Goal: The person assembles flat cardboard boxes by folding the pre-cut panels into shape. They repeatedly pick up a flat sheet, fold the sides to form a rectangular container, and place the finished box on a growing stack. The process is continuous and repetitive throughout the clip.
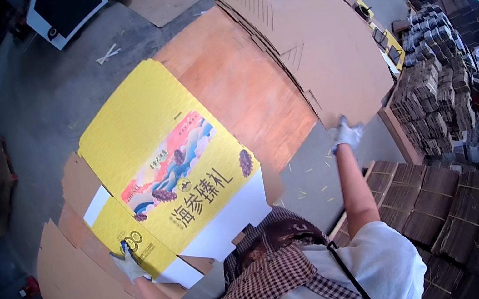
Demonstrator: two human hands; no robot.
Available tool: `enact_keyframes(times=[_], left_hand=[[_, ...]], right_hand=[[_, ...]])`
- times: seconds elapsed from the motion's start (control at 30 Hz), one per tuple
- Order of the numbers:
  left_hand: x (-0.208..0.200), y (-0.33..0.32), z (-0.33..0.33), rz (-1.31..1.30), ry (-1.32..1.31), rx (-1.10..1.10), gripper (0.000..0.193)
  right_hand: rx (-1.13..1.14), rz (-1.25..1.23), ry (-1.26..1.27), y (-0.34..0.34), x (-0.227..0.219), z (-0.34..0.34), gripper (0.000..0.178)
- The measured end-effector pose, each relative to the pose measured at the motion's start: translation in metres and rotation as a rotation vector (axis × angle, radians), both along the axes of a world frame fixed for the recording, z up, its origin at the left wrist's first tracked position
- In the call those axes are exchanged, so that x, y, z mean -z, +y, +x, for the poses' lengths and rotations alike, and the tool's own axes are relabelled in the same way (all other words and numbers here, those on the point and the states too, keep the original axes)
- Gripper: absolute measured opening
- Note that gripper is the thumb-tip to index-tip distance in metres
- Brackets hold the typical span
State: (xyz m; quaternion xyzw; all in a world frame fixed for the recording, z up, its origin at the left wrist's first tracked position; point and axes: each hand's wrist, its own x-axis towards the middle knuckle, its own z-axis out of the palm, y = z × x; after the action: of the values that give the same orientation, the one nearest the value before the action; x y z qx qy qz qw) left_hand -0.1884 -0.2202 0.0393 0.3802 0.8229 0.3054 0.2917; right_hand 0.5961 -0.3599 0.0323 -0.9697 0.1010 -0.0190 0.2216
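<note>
the biggest thing from where i stand is the stack of plain brown cardboard sheets (303, 37) fanned across the far end of the orange-brown worktop (242, 92), with bundles of folded cardboard (451, 203) piled on the floor to the person's right. next down in size is the yellow printed sheet (173, 167), a flat die-cut carton blank with a colourful picture panel and a white border, lying face up on the near left part of the worktop, on top of more brown blanks (78, 284) (those stick out below and to the left). the right hand (348, 133), gloved, is closed on the near corner of the top brown sheet, arm stretched out. the left hand (128, 263), gloved too, presses down on the yellow sheet's near left flap; whether it pinches the edge i cannot tell. judging by this, one printed sheet is laid down, and the brown stack is barely started.
</note>
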Motion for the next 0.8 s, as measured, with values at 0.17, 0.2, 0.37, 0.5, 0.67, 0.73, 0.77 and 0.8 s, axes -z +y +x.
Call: enact_keyframes(times=[0.17, 0.2, 0.37, 0.5, 0.67, 0.73, 0.77, 0.8], left_hand=[[0.032, 0.011, 0.023, -0.022, -0.182, -0.003, 0.086], [0.009, 0.010, 0.007, -0.010, -0.129, -0.022, 0.085], [-0.005, 0.009, 0.021, 0.003, -0.305, -0.039, 0.083], [0.011, 0.008, 0.025, -0.025, -0.208, -0.038, 0.087], [0.009, 0.010, 0.042, -0.121, -0.010, -0.027, 0.095], [0.027, 0.013, 0.026, -0.100, 0.044, -0.014, 0.097], [0.013, 0.008, 0.013, -0.121, 0.140, -0.029, 0.098], [0.012, 0.004, 0.014, -0.148, 0.194, -0.041, 0.099]], right_hand=[[0.338, 0.845, 0.585, -0.121, 0.070, 0.158, 0.085], [0.301, 0.827, 0.666, -0.101, 0.080, 0.132, 0.083], [0.420, 1.210, 0.317, -0.121, 0.059, 0.134, 0.026], [0.221, 1.756, 0.118, -0.160, 0.042, 0.139, 0.021], [0.106, 1.853, 0.336, -0.165, 0.028, 0.145, 0.039], [-0.073, 1.730, 0.537, -0.176, 0.030, 0.163, 0.034], [-0.022, 1.713, 0.468, -0.151, 0.034, 0.133, 0.032], [-0.071, 1.750, 0.475, -0.143, 0.028, 0.128, 0.032]])
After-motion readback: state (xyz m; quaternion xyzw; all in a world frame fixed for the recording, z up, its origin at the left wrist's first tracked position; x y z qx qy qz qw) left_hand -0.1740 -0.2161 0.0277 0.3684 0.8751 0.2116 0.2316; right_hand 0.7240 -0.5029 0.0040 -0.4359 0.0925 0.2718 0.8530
